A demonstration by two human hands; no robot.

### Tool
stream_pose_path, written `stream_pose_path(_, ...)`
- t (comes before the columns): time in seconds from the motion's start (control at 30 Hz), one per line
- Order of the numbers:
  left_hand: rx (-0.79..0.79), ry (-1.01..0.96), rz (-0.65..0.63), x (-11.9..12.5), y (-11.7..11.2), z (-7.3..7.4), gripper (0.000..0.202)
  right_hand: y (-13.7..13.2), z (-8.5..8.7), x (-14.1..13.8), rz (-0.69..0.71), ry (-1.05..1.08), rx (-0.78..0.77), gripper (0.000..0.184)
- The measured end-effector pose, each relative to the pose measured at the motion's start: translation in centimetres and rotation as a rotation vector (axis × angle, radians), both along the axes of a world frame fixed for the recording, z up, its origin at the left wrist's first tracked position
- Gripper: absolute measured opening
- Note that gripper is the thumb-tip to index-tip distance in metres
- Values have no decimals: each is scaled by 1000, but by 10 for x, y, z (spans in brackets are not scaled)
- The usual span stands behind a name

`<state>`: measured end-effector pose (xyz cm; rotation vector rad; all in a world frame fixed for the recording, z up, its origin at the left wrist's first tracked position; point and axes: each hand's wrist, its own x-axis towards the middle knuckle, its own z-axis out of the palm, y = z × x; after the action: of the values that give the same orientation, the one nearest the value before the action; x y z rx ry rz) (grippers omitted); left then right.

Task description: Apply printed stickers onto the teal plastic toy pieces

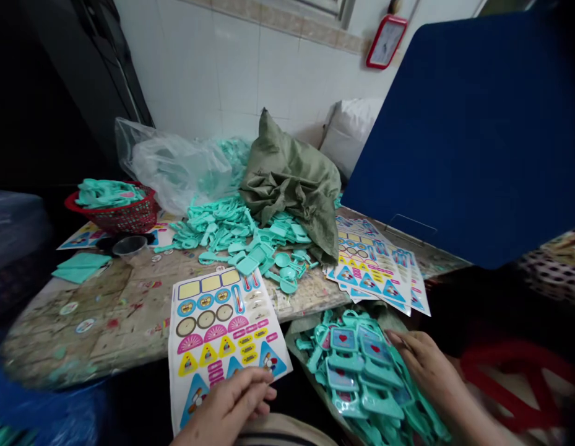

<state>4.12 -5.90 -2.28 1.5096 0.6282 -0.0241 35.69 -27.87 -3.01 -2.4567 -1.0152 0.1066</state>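
Teal plastic pieces (pixel 361 399) with heart labels (pixel 343 339) fill a tray (pixel 300 354), unlabelled pieces (pixel 213 223) lie heaped on the table (pixel 106 316), the left hand (pixel 226 406) rests relaxed on a sticker sheet (pixel 217 334), and the right hand (pixel 421 365) lies open over the tray's pieces.

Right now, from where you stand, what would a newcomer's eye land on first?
Bright teal plastic pieces fill a tray at lower right, under the right hand, and more lie heaped mid-table. The left hand rests on a colourful sticker sheet at bottom centre. A large navy board looms at upper right.
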Motion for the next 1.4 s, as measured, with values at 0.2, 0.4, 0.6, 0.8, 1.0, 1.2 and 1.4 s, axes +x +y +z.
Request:
stream_pose_path(0.2, 506, -50, -159, 34, -6, 6, 25, 16, -21, -19, 70, -265, -13, 40)
stream_pose_path(0.4, 1071, -200, -283, 99, -15, -24, 35, 49, -23, -44, 175, -530, -188, 38)
stream_pose_path(0.6, 1192, 80, -402, 135, -20, -34, 47, 57, -27, -57, 329, -368, -269, 37)
stream_pose_path(0.8, 1214, 279, -491, 143, -21, -29, 53, 43, -28, -62, 395, -343, -220, 37)
stream_pose_path(1.0, 1171, 371, -552, 152, -24, -26, 61, 35, -26, -68, 402, -399, -194, 35)
stream_pose_path(1.2, 1127, 271, -548, 151, -20, -32, 60, 33, -25, -74, 408, -351, -177, 32)
stream_pose_path(1.4, 1011, 80, -446, 145, -18, -47, 53, 19, -7, -58, 330, -264, 53, 35)
